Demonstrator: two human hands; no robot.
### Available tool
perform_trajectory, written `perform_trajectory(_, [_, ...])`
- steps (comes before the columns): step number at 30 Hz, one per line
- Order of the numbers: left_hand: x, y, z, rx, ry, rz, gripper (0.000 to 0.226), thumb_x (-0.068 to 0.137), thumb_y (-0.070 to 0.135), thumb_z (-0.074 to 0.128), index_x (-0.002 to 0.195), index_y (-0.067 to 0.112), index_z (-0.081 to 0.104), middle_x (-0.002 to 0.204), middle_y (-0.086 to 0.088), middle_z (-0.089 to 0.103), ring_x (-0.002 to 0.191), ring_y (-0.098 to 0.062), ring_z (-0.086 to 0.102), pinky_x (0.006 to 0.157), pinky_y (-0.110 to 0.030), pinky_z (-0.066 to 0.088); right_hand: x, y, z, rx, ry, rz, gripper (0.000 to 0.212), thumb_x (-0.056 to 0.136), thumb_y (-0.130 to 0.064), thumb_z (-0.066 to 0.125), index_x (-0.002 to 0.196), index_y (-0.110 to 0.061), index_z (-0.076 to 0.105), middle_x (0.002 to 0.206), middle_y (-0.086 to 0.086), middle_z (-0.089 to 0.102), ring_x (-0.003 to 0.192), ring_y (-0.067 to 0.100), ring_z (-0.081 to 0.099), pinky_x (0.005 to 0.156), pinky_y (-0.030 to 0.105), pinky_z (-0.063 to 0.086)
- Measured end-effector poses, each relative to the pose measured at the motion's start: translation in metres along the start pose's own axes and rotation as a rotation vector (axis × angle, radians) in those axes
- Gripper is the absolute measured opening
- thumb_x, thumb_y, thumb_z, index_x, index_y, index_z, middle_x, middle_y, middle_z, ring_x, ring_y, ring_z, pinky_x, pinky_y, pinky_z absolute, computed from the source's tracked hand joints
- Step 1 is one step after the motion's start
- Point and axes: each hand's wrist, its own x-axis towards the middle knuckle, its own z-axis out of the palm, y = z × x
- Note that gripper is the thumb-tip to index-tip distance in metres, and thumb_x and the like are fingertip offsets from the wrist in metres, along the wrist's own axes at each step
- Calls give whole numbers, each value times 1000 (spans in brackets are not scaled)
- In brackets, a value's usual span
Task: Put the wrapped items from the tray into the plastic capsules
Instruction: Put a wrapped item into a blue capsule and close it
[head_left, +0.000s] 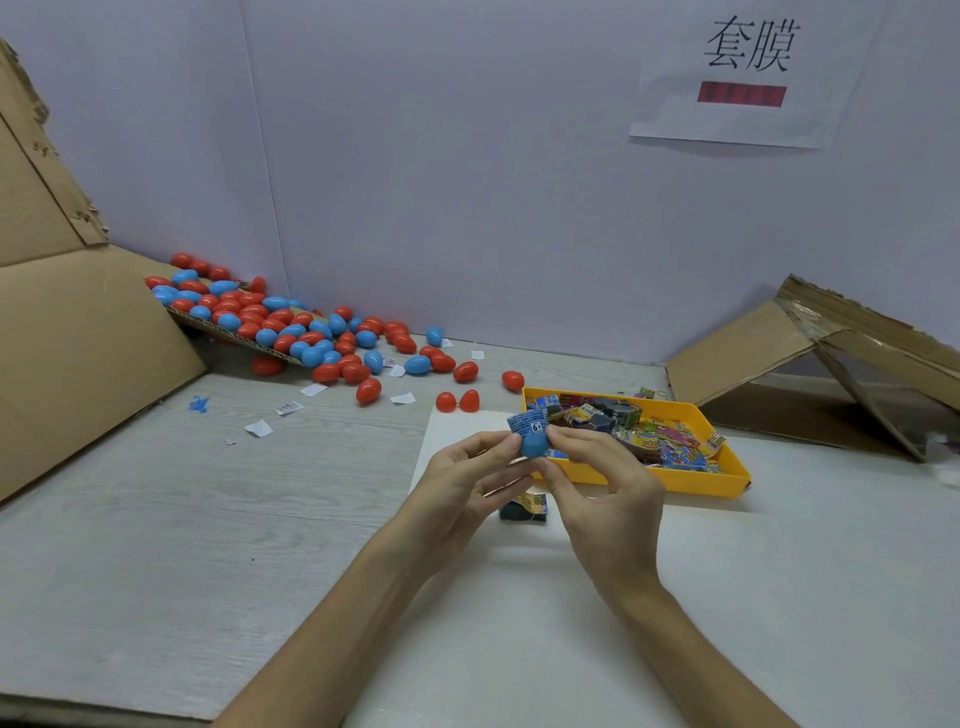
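Capsule (534, 447), pinched by left hand (457, 491), right hand (608, 488)

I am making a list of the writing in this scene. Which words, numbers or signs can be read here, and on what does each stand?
"套膜": white sheet on the wall.
"6+": blue wrapper in the blue capsule that the left hand and right hand pinch.
Red bar on that sheet: blurred, unreadable.
Wrapped items in the yellow tray, paper slips on the table: print too small.
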Motion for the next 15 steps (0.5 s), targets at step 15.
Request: perform_trajectory(15, [-2,0,1,35,-50,-55,35,86,36,69,115,16,69,117,-8,72,108,-21,70,79,-24,57,1,-2,0,55,-42,19,36,76,-1,81,110,-10,74,110,-4,70,108,3,62,92,19,51])
